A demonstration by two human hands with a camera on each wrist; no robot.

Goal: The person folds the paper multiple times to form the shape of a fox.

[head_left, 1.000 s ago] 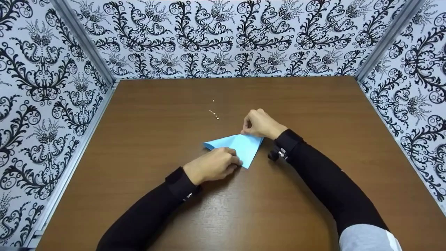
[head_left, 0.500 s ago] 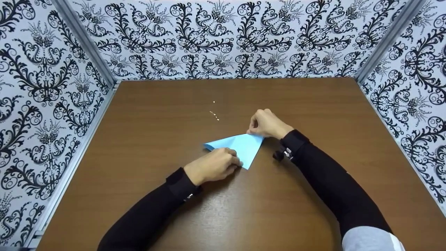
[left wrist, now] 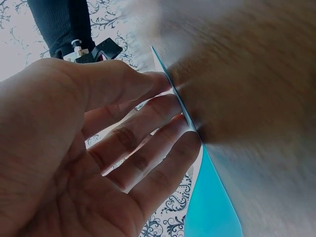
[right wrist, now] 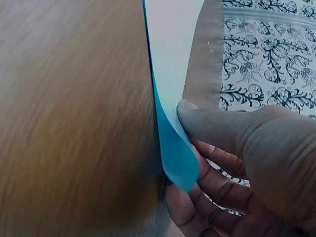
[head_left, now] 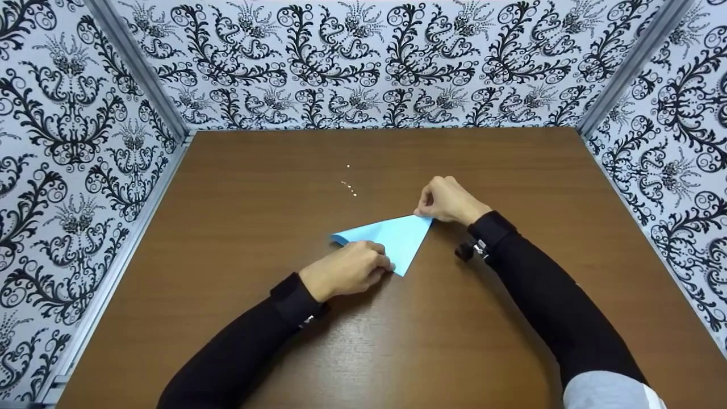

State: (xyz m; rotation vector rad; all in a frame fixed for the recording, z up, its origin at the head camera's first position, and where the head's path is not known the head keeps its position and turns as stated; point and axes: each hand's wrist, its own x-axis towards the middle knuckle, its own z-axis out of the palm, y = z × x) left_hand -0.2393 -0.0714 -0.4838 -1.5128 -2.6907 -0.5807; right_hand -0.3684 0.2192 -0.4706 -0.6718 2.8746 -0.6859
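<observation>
A folded light-blue sheet of paper (head_left: 392,230) lies on the wooden table, roughly a triangle, its left corner curling up. My left hand (head_left: 349,270) presses on its near edge; in the left wrist view the thumb and fingertips (left wrist: 187,143) meet the paper from the same side. At the far right corner my right hand (head_left: 448,200) pinches the sheet. The right wrist view shows the thumb (right wrist: 212,121) on the pale inner face, the fingers beneath, and a blue corner (right wrist: 177,158) bending up between them.
Several tiny white specks (head_left: 349,186) lie on the table (head_left: 255,182) beyond the paper. Patterned black-and-white walls (head_left: 341,62) rise at the back and both sides, with metal posts (head_left: 619,68) at the corners.
The right hand has slid rightward along the paper's far edge to its corner, and that edge now looks straighter. The left hand has stayed in place.
</observation>
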